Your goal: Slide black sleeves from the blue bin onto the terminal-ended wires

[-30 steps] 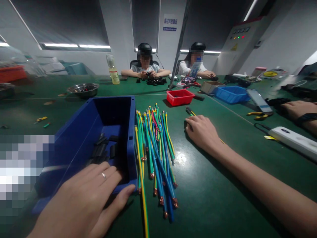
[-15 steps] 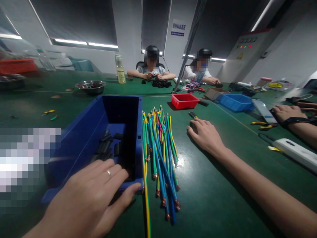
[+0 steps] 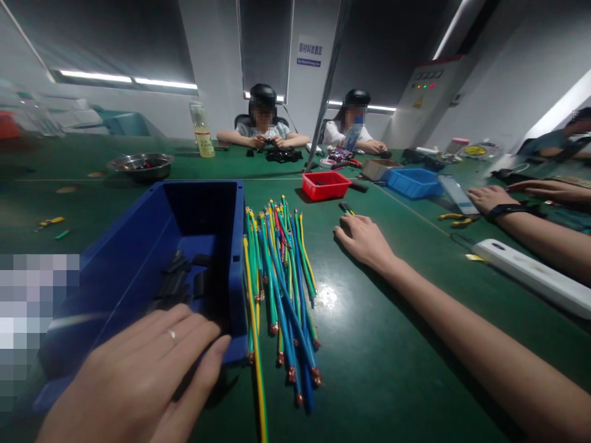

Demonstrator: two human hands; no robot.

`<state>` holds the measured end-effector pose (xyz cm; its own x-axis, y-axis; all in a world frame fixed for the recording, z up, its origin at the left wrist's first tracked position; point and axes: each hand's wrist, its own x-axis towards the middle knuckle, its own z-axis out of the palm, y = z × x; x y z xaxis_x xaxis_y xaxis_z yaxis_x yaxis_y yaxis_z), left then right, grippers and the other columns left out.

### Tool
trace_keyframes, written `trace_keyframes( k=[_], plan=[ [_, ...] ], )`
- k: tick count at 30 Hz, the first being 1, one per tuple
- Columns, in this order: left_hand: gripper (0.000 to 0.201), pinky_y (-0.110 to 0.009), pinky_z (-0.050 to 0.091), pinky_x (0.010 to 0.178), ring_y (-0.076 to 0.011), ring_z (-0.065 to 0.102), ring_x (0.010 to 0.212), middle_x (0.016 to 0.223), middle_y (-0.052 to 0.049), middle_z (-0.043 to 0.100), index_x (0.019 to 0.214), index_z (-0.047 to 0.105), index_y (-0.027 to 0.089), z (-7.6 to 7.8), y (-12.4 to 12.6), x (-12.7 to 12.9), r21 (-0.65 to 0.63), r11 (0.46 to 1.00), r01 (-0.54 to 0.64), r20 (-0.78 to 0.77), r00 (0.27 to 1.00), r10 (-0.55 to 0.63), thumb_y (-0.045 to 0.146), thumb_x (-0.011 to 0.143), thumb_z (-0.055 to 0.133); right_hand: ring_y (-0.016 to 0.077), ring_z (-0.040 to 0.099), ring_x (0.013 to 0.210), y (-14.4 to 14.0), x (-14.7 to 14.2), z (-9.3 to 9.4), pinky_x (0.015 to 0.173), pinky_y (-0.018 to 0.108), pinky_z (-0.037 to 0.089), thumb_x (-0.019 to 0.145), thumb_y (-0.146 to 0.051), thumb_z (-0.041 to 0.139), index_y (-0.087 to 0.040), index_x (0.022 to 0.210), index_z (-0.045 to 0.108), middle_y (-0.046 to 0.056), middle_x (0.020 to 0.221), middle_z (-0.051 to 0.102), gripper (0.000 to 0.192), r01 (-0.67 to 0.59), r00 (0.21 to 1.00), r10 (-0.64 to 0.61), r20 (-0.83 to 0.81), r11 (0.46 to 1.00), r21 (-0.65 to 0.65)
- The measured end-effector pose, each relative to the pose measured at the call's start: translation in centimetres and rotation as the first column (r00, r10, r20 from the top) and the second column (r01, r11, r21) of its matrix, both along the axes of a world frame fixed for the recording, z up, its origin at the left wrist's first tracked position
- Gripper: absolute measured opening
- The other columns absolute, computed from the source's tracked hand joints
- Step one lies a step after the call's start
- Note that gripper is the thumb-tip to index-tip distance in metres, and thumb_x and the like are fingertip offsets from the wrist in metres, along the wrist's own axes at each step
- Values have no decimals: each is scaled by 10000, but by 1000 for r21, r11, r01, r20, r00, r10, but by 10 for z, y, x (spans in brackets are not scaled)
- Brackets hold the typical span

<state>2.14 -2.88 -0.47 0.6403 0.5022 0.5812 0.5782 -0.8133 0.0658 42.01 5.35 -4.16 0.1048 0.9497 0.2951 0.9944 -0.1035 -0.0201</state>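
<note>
My left hand (image 3: 143, 363), with a ring on one finger, lies over the near wall of a dark blue bin (image 3: 237, 289). Its fingers extend into the bin and its thumb stands apart; the fingertips are hidden. Short black tubes (image 3: 173, 277) lie inside. Right of the bin, a bundle of cut wires (image 3: 289, 301) in blue, green, yellow-green and red spreads over the table, bare copper at the near ends. Beyond it, my right hand (image 3: 367, 240) rests low with curled fingers on a yellow-green wire (image 3: 352, 212) with a black end, mostly hidden beneath them.
A red tray (image 3: 325, 186) and a blue tray (image 3: 415, 184) stand farther back. At the right are yellow-handled pliers (image 3: 457, 218), a white power strip (image 3: 526, 267) and a co-worker's hand (image 3: 487, 200). A metal bowl (image 3: 141, 166) sits back left. Two people sit across the table.
The whole view has shifted, so things appear farther left. My left hand has drawn slightly back and left, its thumb coming off the bin's front edge. My right hand stays at the wire.
</note>
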Motion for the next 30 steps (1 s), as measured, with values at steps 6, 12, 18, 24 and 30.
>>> trace_keyframes(
  k=[6,12,18,24,30],
  plan=[
    [140,-278,452,831,-145,662,812,859,31,720,970,638,237,3,-3,0,-1,1000,22,11,1000,-22,244,991,500,383,460,1311,-3,5,-1,1050,512,412,975,-447,402,-115,1273,634,159,1465,540,503,58,998,-57,-15,998,26],
    [166,-267,451,827,-136,673,832,898,34,732,1002,637,234,3,-3,-1,9,1000,28,-16,999,-27,272,1016,476,361,495,1325,-7,18,-6,1075,488,409,999,-440,363,-82,1289,631,211,1488,499,533,73,997,-72,-36,997,25],
    [206,-272,455,787,-128,668,779,850,45,720,979,640,236,3,-4,1,-2,1000,13,-13,1000,-13,306,1030,453,304,612,1195,-5,37,-3,1015,421,471,1015,-400,327,-121,1232,654,167,1304,658,482,12,998,-9,-62,999,35],
    [188,-273,439,861,-129,656,788,855,43,714,1000,631,231,3,-3,2,13,999,34,-9,999,-34,284,1031,454,307,604,1228,0,45,-3,1045,448,469,996,-374,351,-124,1297,620,172,1366,620,474,-29,999,32,-44,997,68],
    [181,-278,442,882,-134,656,793,866,42,715,1005,629,233,3,-4,1,3,999,32,-20,999,-32,281,1031,456,266,485,1388,13,52,-16,1178,453,368,1016,-335,268,-106,1343,607,158,1420,585,524,-53,998,55,-23,997,62]
  ],
)
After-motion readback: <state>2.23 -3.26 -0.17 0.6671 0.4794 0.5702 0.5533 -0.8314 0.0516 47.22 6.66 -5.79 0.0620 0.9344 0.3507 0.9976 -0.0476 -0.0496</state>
